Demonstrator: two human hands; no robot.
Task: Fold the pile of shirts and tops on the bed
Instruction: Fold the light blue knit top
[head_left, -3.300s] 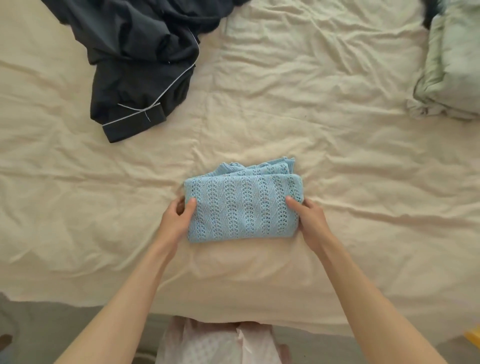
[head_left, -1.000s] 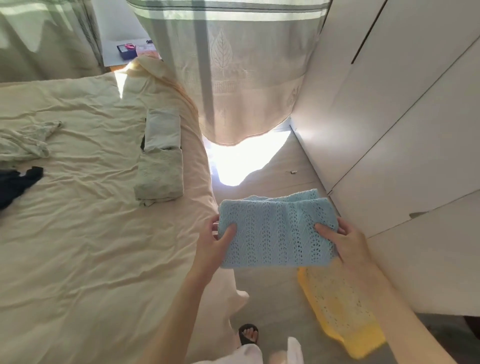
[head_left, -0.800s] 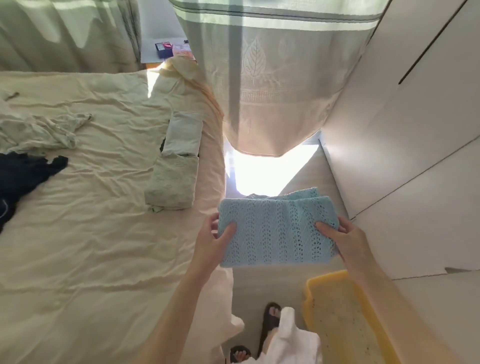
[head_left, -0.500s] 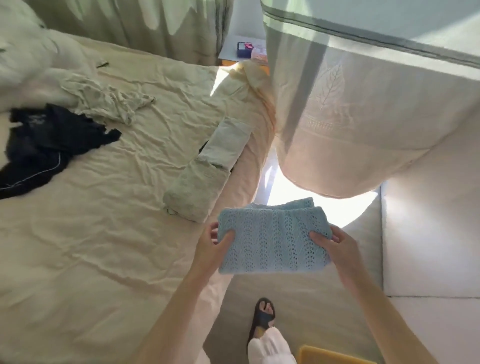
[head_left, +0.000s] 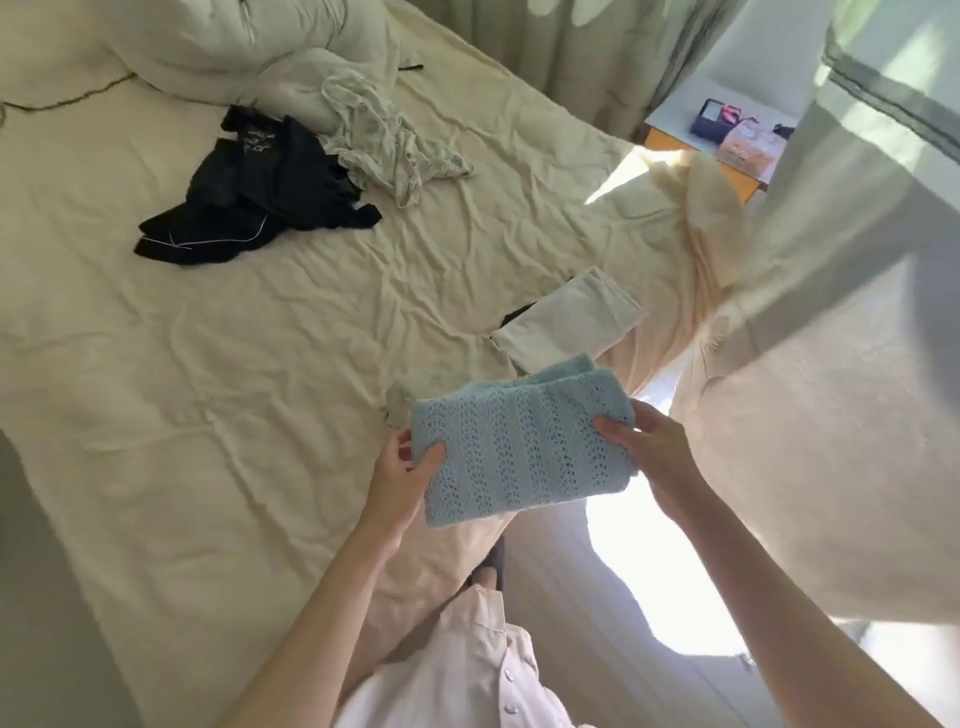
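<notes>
A folded light-blue knit top (head_left: 524, 447) hangs in the air over the right edge of the bed (head_left: 218, 395). My left hand (head_left: 402, 475) grips its left end, thumb on top. My right hand (head_left: 647, 449) grips its right end. Just beyond the blue top lies a row of folded pale tops (head_left: 569, 317), its near part hidden behind the blue top. Farther back on the bed, a crumpled dark navy garment with white piping (head_left: 254, 197) lies beside a crumpled pale patterned top (head_left: 387, 135).
A bunched duvet (head_left: 208, 41) fills the head of the bed. A sheer curtain (head_left: 831, 364) hangs close on the right. A bedside table (head_left: 727, 130) with small items stands behind it. Sunlit floor (head_left: 670, 587) runs along the bed's right side, where my foot shows.
I lifted the folded blue top off the bed with both hands and turned away with it over the floor. It now comes back over the bed's right edge near the folded tops.
</notes>
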